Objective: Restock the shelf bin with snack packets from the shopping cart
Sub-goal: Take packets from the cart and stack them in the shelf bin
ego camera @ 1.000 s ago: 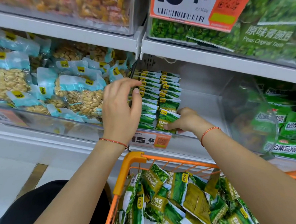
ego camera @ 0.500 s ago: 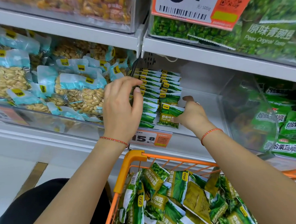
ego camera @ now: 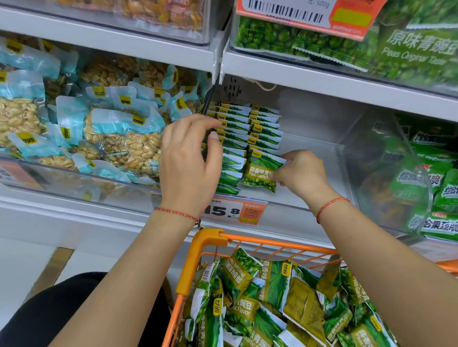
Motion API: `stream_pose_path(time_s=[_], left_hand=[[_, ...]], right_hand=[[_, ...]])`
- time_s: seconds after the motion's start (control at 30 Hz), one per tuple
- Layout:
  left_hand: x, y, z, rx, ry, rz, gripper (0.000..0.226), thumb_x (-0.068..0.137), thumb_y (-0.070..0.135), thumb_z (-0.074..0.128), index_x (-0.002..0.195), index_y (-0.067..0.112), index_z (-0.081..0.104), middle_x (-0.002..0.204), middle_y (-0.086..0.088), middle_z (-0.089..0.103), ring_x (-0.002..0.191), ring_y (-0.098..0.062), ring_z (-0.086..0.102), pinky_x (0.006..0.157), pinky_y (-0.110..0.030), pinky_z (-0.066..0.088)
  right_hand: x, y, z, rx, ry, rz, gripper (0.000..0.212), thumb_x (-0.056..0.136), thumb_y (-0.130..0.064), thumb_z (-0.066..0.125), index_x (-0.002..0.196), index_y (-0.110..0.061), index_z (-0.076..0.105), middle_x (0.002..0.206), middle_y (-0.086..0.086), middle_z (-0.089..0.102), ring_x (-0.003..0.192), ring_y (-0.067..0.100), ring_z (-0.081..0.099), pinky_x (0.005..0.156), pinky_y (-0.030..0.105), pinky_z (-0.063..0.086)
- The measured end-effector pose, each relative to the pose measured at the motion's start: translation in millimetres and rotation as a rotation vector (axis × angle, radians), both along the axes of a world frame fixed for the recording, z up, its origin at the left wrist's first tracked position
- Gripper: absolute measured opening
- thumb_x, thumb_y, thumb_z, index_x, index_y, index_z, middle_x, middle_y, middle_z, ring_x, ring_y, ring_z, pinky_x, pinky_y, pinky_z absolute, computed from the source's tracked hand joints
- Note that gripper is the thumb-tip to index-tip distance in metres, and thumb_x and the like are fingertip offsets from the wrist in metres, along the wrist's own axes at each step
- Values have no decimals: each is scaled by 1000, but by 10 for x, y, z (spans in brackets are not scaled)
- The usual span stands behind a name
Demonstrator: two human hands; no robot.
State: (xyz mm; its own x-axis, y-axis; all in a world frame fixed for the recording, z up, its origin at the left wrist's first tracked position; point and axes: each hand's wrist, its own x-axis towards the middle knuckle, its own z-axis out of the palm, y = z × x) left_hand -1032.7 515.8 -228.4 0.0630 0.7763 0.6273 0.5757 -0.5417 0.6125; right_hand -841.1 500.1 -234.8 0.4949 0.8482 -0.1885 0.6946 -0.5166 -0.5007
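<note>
Two rows of green pea packets (ego camera: 247, 126) are lined up on edge in the clear bin (ego camera: 316, 164), running from the back at 12 o'clock toward me at 6. I've got one more packet (ego camera: 261, 169) going onto the front of the right row. My right hand (ego camera: 300, 174) pinches it by its right edge, thumb and fingers curled on the foil, so the packet sits at 9 o'clock from my fingers, more or less upright with its face toward me. Right hand is obviously the nearer one for seating it.

My left hand (ego camera: 190, 160) is at the front of the left row, fingers loosely bent with the tips and thumb up against the packet tops, kinda steadying the stack. I can't tell if it's actually gripping anything.

Writing I can read: the packet says "Peas Garlic F..." plus Chinese, the ones in the cart (ego camera: 211, 241) at 6 o'clock say "Garlic Flavor". The price tag (ego camera: 234, 210) on the bin front reads 15.8. The upper bin at 1 o'clock says "Peas Original Taste".

Next bit, I reckon, is just pushing it back flush against the row and letting go, then grabbing more from the cart.
</note>
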Motion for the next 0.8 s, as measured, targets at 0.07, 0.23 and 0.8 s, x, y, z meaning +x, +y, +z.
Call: stream_pose_path(time_s=[0.07, 0.23, 0.8], left_hand=[[0, 2, -3, 4, 6, 1, 21, 91, 15, 48, 104, 14, 65, 106, 0, 62, 102, -21, 52, 88, -7, 26], [3, -9, 1, 5, 6, 3, 21, 91, 15, 48, 104, 15, 65, 105, 1, 62, 101, -20, 52, 87, -8, 26], [7, -10, -1, 3, 21, 1, 21, 90, 14, 48, 102, 15, 66, 102, 0, 64, 102, -20, 50, 87, -16, 29]], right_hand=[[10, 23, -3, 32, 13, -20, 60, 76, -16, 76, 131, -11, 52, 108, 14, 68, 108, 25, 60, 88, 29, 50], [-12, 83, -66, -32, 257, -63, 68, 74, -12, 79, 133, -4, 47, 117, 14, 62, 92, 31, 68, 87, 41, 55], [2, 86, -102, -106, -144, 93, 37, 74, -31, 79, 90, -10, 53, 90, 7, 60, 80, 22, 53, 62, 26, 37]])
